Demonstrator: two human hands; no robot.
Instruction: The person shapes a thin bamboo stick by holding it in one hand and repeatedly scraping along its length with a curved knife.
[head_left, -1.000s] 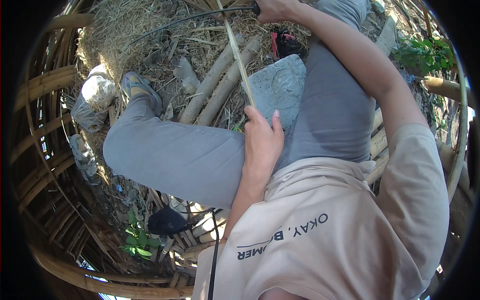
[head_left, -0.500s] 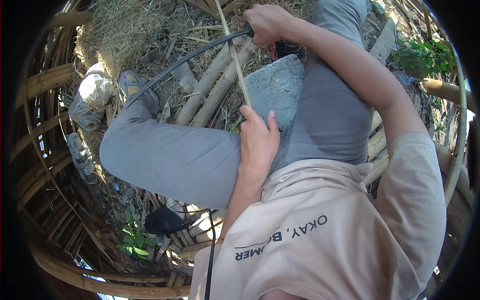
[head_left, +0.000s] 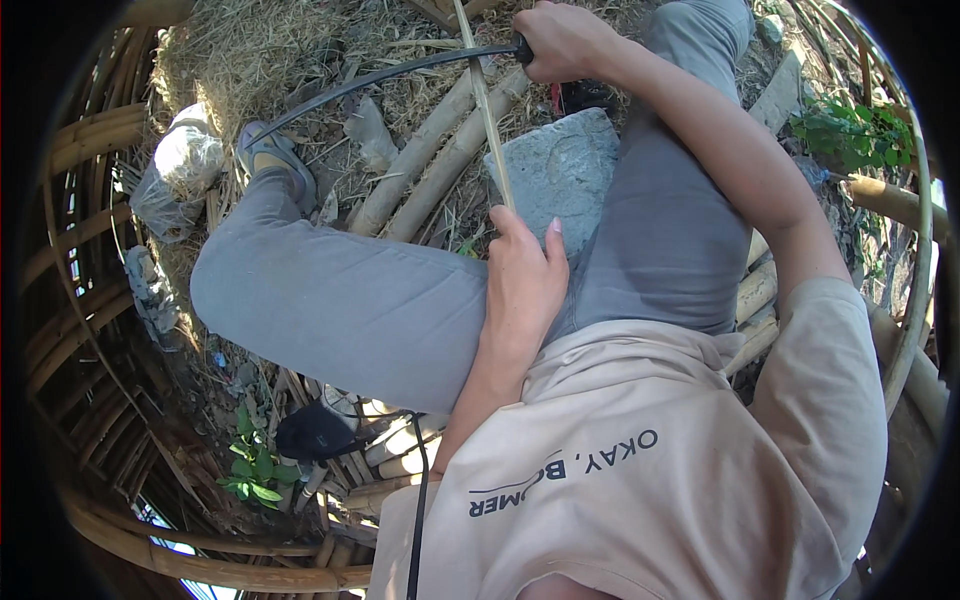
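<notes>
My left hand point(head_left: 527, 275) is closed round the near end of a pale bamboo strip point(head_left: 490, 122), between my thighs. The strip runs away from me past the far edge of the view. My right hand point(head_left: 562, 42), farther out, grips the dark handle of a long curved knife point(head_left: 385, 73). Its thin blade reaches left across the strip, with the tip near my left shoe point(head_left: 270, 158). Blade and strip appear to touch where they cross. Under the strip's near part sits a grey stone block point(head_left: 560, 165).
Two bamboo poles point(head_left: 425, 150) lie on the straw-strewn ground. A clear plastic bag point(head_left: 180, 175) is at the left, and a dark cloth-like item point(head_left: 318, 432) lies below my left leg. Bamboo framework point(head_left: 95, 140) curves around me, with green leaves point(head_left: 855, 130) at the right.
The knife has moved farther from me along the strip, its tip swinging away past my left shoe. My left hand keeps its hold on the strip. The whole view has shifted slightly.
</notes>
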